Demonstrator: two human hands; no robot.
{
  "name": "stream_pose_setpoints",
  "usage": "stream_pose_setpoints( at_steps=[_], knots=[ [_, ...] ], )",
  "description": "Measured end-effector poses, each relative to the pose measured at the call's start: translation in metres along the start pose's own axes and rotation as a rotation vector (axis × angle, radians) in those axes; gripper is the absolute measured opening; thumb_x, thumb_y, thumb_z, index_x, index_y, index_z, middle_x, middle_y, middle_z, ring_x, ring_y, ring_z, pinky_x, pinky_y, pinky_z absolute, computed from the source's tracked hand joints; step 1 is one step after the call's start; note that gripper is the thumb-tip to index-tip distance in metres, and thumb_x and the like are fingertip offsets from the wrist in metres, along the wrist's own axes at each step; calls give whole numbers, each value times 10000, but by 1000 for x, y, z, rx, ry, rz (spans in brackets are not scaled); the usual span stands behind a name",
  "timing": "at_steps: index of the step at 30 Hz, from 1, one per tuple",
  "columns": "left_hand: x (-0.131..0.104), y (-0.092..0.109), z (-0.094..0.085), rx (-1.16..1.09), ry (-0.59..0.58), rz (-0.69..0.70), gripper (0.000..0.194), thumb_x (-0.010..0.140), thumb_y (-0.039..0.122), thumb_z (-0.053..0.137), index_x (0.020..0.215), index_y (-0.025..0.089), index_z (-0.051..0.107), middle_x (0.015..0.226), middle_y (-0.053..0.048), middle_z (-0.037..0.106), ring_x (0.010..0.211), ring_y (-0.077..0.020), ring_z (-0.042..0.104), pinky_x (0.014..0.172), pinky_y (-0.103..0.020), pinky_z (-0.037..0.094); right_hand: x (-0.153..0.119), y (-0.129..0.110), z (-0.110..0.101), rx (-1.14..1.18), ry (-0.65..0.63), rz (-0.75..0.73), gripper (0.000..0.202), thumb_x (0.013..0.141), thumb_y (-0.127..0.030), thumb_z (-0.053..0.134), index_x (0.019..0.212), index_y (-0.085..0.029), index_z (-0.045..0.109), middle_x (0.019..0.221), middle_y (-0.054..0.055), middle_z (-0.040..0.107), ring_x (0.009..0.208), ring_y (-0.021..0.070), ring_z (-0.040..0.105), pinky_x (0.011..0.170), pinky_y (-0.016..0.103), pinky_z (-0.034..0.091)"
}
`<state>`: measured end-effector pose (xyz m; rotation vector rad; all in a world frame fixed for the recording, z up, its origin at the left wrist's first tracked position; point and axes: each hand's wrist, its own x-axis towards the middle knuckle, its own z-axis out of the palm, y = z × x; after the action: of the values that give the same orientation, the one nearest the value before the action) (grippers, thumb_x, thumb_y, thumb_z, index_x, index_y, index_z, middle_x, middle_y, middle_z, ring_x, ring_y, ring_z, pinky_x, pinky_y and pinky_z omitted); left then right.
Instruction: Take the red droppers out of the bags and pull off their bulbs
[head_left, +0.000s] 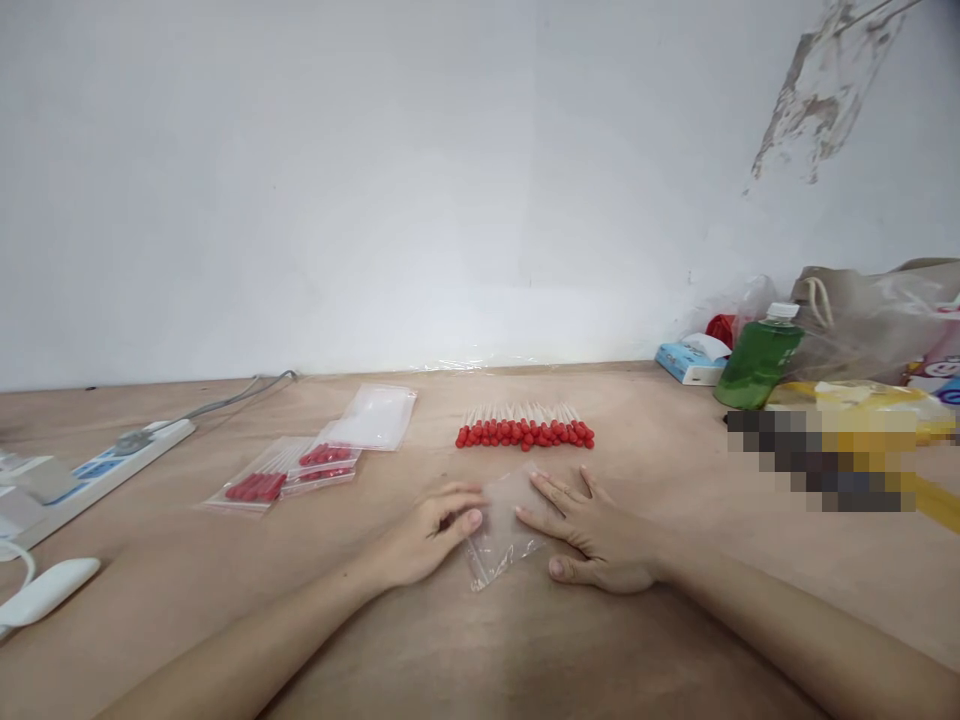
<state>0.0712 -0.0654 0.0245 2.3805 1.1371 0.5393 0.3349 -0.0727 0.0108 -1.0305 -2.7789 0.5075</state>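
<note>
A clear zip-seal plastic bag (506, 525) lies flat and tilted on the table in front of me, with its seal strip towards the near side. My right hand (600, 535) rests palm down with fingers spread, its fingertips on the bag's right part. At the bag's left edge is my left hand (431, 535), fingers loosely curved and thumb a little apart from them. Just beyond the bag, a row of red-tipped cotton swabs (525, 432) lies with pale sticks pointing to the wall.
Left of the swabs are a stack of clear bags (375, 417) and filled bags of red-tipped swabs (255, 487). A power strip (112, 470) with plugs and cables stands far left. On the right are a tissue pack (691, 362), a green bottle (759, 360) and yellow packaging (877, 412).
</note>
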Motion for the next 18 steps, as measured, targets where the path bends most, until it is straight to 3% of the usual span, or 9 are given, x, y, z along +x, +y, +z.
stream_pose_setpoints(
  at_steps=[2, 4, 7, 10, 11, 12, 14, 16, 18],
  knots=[
    [9, 2, 6, -39, 115, -103, 284, 790, 381, 507, 1001, 199, 565, 1014, -60, 593, 869, -177, 552, 749, -294, 440, 0, -1, -3, -18, -31, -41, 510, 837, -534, 359, 1315, -379, 269, 1453, 82, 69, 1316, 291, -2, 956, 638, -31],
    [16, 4, 9, -38, 113, -179, 302, 678, 336, 627, 921, 180, 537, 851, -24, 588, 715, -150, 530, 610, -244, 423, -1, -2, -3, -44, -19, -82, 446, 857, -507, 337, 1290, -407, 310, 1457, 55, 80, 1320, 287, 21, 966, 630, -4],
    [18, 4, 2, -92, -48, -205, 260, 629, 265, 646, 847, 185, 529, 738, 19, 554, 650, -126, 503, 552, -209, 387, -3, 0, 2, -54, 122, -65, 473, 866, -471, 341, 1322, -359, 281, 1437, 76, 179, 1307, 267, 149, 999, 563, 127],
    [12, -12, -25, -199, -159, -185, 157, 664, 289, 600, 771, 179, 563, 666, 25, 551, 626, -122, 512, 547, -203, 392, -4, 3, 7, -32, 252, 25, 511, 878, -446, 317, 1354, -270, 252, 1376, 119, 293, 1252, 239, 268, 992, 471, 247],
    [10, -22, -38, -202, -65, -185, 162, 664, 307, 598, 759, 177, 573, 691, 18, 569, 642, -124, 522, 567, -207, 402, -4, 4, 8, -28, 268, 43, 514, 879, -447, 312, 1353, -254, 261, 1363, 123, 309, 1239, 235, 286, 989, 455, 261],
    [9, -34, -53, -160, 105, -202, 180, 657, 320, 603, 768, 181, 578, 740, 11, 586, 662, -127, 530, 580, -209, 407, -4, 5, 9, -27, 274, 55, 515, 877, -452, 312, 1348, -246, 275, 1356, 124, 316, 1231, 234, 295, 989, 444, 268],
    [10, -61, -85, -52, 359, -307, 230, 647, 343, 601, 814, 186, 579, 795, 4, 601, 616, -118, 525, 538, -205, 404, -3, 5, 10, -32, 278, 60, 518, 872, -464, 320, 1339, -241, 296, 1349, 119, 322, 1221, 233, 304, 989, 430, 273],
    [15, -87, -116, 3, 451, -437, 290, 636, 336, 601, 887, 193, 569, 904, -6, 608, 579, -106, 531, 497, -200, 404, -2, 4, 9, -32, 280, 67, 530, 867, -472, 326, 1340, -234, 291, 1345, 116, 325, 1210, 230, 315, 987, 420, 280],
    [21, -109, -137, 94, 447, -531, 330, 627, 322, 607, 928, 192, 571, 914, -11, 618, 672, -125, 572, 539, -192, 424, -2, 2, 8, -23, 285, 79, 552, 860, -484, 334, 1343, -222, 279, 1343, 114, 330, 1198, 230, 327, 984, 413, 286]
  ],
)
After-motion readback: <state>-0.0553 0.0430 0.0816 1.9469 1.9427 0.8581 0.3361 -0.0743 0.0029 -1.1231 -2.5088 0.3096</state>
